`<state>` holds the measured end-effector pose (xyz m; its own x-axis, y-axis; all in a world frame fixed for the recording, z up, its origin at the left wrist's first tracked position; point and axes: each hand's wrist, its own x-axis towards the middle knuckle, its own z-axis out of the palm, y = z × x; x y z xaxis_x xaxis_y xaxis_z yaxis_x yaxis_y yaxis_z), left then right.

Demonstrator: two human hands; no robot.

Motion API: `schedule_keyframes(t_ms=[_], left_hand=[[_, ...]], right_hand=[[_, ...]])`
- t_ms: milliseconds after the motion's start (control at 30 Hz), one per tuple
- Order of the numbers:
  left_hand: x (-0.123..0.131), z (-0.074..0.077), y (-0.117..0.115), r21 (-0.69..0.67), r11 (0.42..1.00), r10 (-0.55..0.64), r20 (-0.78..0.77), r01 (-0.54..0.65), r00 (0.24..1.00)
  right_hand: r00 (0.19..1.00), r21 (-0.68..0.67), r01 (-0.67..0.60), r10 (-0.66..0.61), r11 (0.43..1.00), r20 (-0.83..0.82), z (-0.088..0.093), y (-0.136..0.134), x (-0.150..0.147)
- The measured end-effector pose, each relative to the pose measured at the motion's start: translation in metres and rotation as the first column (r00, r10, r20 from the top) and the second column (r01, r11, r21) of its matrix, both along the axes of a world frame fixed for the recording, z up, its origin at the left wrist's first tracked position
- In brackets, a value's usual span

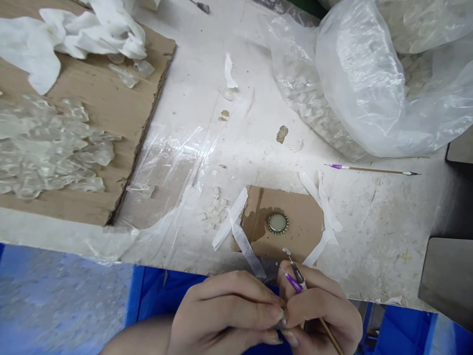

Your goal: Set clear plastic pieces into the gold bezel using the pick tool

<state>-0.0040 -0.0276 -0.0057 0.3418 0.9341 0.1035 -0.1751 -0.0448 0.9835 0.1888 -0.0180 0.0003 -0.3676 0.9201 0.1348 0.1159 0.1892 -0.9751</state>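
Observation:
Near the table's front edge, my left hand (227, 308) pinches a small, shiny, see-through piece (283, 321) between thumb and fingers. The fingertips of my right hand (325, 308) meet it there, so most of the piece is hidden. Also in my right hand are thin needle-tipped sticks, one with a purple collar (293, 283) and one with a dark collar (297, 272). A tiny clear blob (286, 251) shows at one tip. Just beyond my hands, a bottle cap (278, 223) holding pale liquid sits on a cardboard piece (303, 212) taped to the table.
Another needle-tipped stick (377, 170) lies right of the cardboard. Small whitish cubes (215, 209) are scattered left of it. A large cardboard sheet (125, 118) carries many clear pieces (55, 148) and a white cloth (92, 32). Filled plastic bags (362, 74) stand back right.

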Motion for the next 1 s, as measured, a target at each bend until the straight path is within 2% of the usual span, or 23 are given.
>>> schedule_keyframes(t_ms=[67,167,300,400,500,600,833,1000], left_hand=[[-0.001,-0.001,0.000,-0.005,1.000,0.022,-0.012,-0.022,1.000],[0.000,0.000,0.002,0.003,0.998,0.055,-0.034,-0.055,0.998],[0.006,0.003,0.007,-0.061,0.991,0.122,-0.006,-0.123,0.992],[0.010,0.005,0.012,-0.128,0.980,0.162,0.049,-0.155,0.986],[0.012,0.006,0.013,-0.143,0.979,0.156,0.078,-0.143,0.985],[0.013,0.005,0.013,-0.148,0.979,0.156,0.082,-0.143,0.984],[0.011,0.004,0.010,-0.166,0.980,0.130,0.090,-0.114,0.987],[0.010,0.002,0.005,-0.170,0.981,0.112,0.107,-0.093,0.988]], right_hand=[[0.999,0.036,0.043,-0.043,0.998,-0.010,0.000,0.002,-0.004],[0.999,0.045,0.033,-0.031,0.998,-0.030,0.000,0.007,-0.007],[0.995,-0.028,-0.049,0.046,0.998,-0.091,0.000,0.010,-0.004],[0.983,-0.104,-0.058,0.038,0.993,-0.181,0.002,0.010,-0.004],[0.971,-0.145,-0.066,0.031,0.987,-0.235,0.005,0.011,-0.005],[0.977,-0.174,-0.085,0.048,0.981,-0.206,0.007,0.013,-0.004],[0.960,-0.182,-0.104,0.051,0.978,-0.276,0.003,0.012,-0.004],[0.973,-0.172,-0.105,0.066,0.980,-0.220,0.006,0.012,-0.003]])
